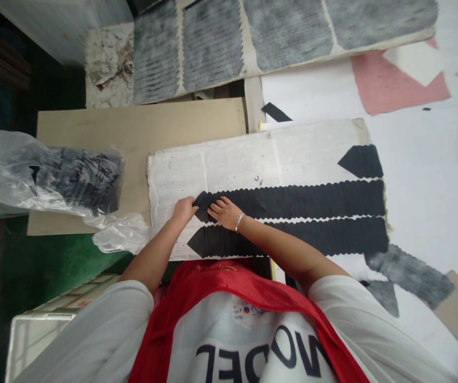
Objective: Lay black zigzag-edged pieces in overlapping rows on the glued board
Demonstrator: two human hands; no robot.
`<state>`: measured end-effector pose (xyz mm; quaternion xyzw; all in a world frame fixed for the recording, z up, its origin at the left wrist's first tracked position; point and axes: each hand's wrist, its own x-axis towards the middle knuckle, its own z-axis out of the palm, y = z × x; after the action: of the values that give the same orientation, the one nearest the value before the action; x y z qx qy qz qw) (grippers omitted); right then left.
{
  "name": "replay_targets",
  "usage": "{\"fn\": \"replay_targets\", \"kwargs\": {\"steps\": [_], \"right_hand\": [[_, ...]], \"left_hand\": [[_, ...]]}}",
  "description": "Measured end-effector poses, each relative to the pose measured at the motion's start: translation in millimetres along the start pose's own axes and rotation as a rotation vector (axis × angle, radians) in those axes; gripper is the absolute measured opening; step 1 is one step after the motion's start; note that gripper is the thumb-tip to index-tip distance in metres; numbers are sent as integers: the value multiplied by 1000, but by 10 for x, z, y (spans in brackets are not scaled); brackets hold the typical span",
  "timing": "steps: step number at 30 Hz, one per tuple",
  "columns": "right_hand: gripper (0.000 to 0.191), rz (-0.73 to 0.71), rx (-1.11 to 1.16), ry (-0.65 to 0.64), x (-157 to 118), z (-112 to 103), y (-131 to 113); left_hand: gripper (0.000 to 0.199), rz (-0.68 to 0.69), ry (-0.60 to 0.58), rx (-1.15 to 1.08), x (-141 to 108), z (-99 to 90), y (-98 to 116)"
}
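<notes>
Black pieces with pointed ends lie overlapped in rows on a white board (pixel 176 181). The middle row (pixel 316 201) and the lower row (pixel 332 236) run lengthwise, and a short stack (pixel 366 161) sits at the upper right. At the left tip of the middle row, my left hand (pixel 184 211) pinches the edge of the end black pointed piece (pixel 202 205) between thumb and fingers. My right hand (pixel 226 214), with a bracelet at the wrist, rests flat on the same row just to the right, fingers stretched out. My right forearm covers part of the lower row.
A clear plastic bag (pixel 81 175) of dark pieces lies on a brown board (pixel 141 125) at left. Behind is a long panel (pixel 288 37) with grey patches. Pink sheet (pixel 396 80) and grey scraps (pixel 416 276) lie on the right. A white crate (pixel 41 330) stands lower left.
</notes>
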<state>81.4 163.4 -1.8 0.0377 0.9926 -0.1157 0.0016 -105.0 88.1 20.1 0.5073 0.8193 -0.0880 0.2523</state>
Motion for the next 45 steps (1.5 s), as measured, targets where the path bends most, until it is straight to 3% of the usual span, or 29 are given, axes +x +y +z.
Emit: {"fn": "replay_targets", "kwargs": {"steps": [30, 45], "right_hand": [[27, 34, -34, -22, 138, -46, -97], [26, 43, 3, -6, 160, -32, -103]], "left_hand": [[24, -97, -28, 57, -8, -14, -96], [22, -80, -30, 72, -3, -2, -145]]}}
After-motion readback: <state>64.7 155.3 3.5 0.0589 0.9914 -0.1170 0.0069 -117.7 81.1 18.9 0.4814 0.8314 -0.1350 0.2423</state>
